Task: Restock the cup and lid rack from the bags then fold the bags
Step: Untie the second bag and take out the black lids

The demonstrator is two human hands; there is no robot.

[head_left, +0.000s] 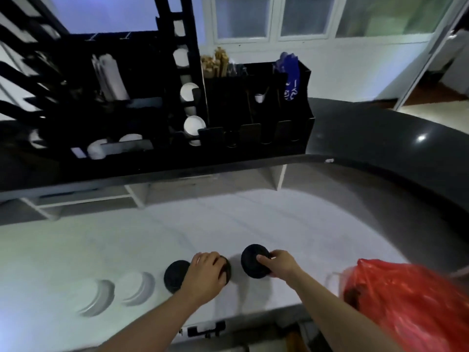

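My right hand (280, 265) pinches a stack of black lids (255, 261) at its edge, thumb on the top face, fingers (273, 257) curled behind; the stack is tilted and seems lifted just off the white bench (228, 219). My left hand (206, 271) curls down over a second dark stack (226, 269) on the bench, gripping it. Another black stack (175, 275) lies just beside that hand, and further left two white stacks (138, 288) (95, 297) lie in a row. A red bag (406, 303) sits at the bench's right end, near my right forearm. Beyond, on the dark upper counter (368, 138), the black rack (142, 102) holds white cups and lids, blurred.
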